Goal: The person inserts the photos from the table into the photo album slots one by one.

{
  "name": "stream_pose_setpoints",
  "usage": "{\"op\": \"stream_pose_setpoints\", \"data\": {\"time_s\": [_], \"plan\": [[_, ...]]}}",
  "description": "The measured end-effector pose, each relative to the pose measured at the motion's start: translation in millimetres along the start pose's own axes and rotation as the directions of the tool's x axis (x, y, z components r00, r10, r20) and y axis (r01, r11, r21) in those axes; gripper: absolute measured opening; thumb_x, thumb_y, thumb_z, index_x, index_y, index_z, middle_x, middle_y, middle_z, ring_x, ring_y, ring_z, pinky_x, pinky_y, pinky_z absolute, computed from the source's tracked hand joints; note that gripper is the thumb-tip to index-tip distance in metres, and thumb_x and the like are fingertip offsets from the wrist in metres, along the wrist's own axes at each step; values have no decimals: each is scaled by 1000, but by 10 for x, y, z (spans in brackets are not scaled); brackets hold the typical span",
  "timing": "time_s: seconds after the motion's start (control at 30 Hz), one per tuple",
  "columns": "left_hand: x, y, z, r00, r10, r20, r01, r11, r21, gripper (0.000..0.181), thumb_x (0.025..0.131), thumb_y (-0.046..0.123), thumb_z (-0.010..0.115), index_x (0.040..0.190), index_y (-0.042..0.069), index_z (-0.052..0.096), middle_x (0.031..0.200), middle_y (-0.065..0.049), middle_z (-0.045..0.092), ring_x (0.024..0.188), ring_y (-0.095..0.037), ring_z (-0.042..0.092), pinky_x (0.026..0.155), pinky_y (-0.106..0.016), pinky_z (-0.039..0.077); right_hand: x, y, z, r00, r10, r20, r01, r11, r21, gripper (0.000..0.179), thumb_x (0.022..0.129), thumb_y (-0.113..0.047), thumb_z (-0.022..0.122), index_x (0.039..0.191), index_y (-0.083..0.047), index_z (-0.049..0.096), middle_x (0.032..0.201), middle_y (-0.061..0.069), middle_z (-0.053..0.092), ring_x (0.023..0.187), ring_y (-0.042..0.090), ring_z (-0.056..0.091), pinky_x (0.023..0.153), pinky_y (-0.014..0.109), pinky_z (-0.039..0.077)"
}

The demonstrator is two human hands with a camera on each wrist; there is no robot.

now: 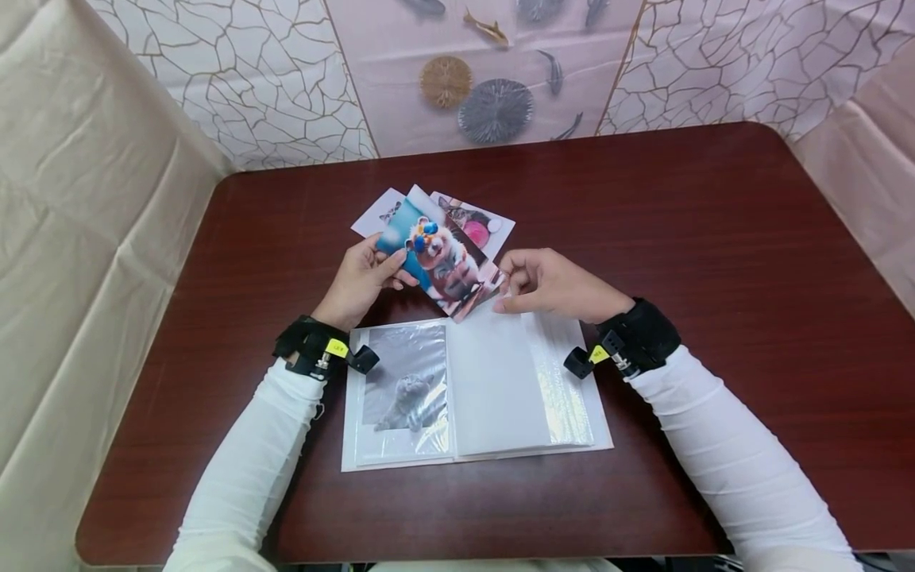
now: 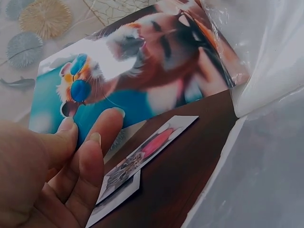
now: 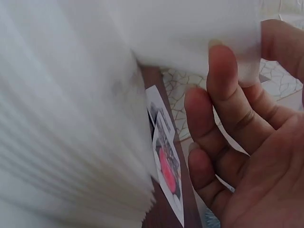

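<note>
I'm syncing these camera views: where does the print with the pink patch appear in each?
Head: print with the pink patch, just above centre, partly behind the held photo.
Left wrist: lower centre, right of the left hand.
Right wrist: lower centre, between the album and the right hand.
Shared landmark: the album, whose white pages show in all three.

Desk, dark reddish-brown, with rounded corners.
Past the far edge hung crackle-patterned white cloth, flanking a pale pink panel with grey and gold motifs; creased cream cloth hung off the left edge, pinkish cloth off the right.
</note>
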State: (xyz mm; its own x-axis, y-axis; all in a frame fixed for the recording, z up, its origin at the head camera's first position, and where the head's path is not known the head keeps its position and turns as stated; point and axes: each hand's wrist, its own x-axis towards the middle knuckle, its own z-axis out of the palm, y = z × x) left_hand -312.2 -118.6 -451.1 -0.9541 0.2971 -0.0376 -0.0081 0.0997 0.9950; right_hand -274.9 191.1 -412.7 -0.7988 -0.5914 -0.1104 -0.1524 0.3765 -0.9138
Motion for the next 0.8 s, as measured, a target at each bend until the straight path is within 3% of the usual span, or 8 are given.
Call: {"op": "stream_pose_setpoints", "data": {"time_s": [0.17, 0.4, 0.8], "plan": [[4, 3, 0, 1000, 23, 5, -23, 999, 25, 35, 104, 19, 55, 136, 5, 54, 92, 3, 74, 77, -11, 75, 71, -21, 56, 4, -16, 8, 1000, -26, 5, 26, 998, 65, 38, 87, 0, 76, 109, -3, 45, 69, 7, 60, 65, 16, 52, 61, 28, 37], [6, 38, -4, 999, 40, -8, -39, 997, 71, 30, 104, 18, 54, 131, 5, 57, 92, 1, 74, 76, -12, 75, 71, -23, 58, 23, -22, 14, 1000, -26, 3, 26, 995, 99, 45, 86, 3, 76, 117, -3, 43, 69, 6, 57, 67, 16, 54, 62, 28, 40], [62, 102, -33, 999, 38, 8, -39, 988, 150, 34, 104, 19, 54, 136, 8, 56, 98, -6, 75, 78, -13, 75, 74, -23, 58, 28, -23, 6, 1000, 2, 14, -2, 998, 62, 50, 87, 1, 75, 125, -2, 43, 73, 7, 60, 71, 18, 59, 66, 28, 43]]}}
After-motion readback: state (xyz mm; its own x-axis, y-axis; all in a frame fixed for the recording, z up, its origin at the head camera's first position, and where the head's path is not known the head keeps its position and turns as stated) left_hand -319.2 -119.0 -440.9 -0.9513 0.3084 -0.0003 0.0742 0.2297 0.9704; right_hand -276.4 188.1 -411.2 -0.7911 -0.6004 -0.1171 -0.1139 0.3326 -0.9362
